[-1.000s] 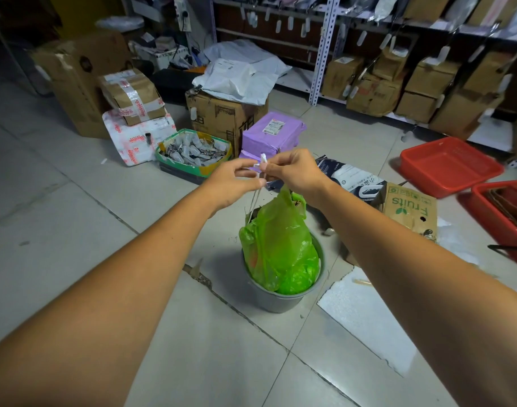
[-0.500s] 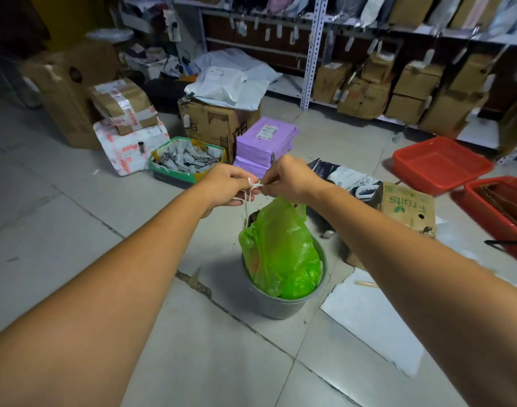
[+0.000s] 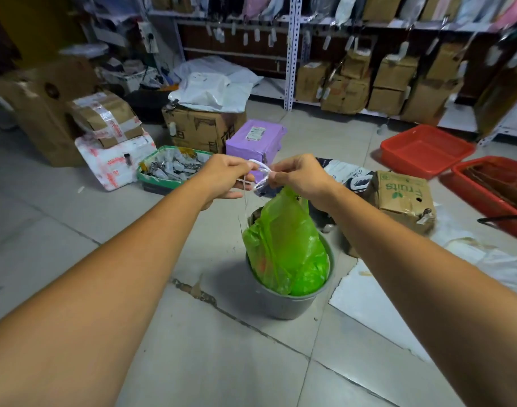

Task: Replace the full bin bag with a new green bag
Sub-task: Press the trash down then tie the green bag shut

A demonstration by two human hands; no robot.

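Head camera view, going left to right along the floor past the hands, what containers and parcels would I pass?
White parcel with red print → green tray of small parts → purple parcel → fruits carton → red tub.

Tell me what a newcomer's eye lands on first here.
The bright green plastic bin bag bulging out of the grey round bucket at centre floor, its neck pinched by the right hand. The left hand shares a thin white tie above it. Two red plastic trays sit far right.
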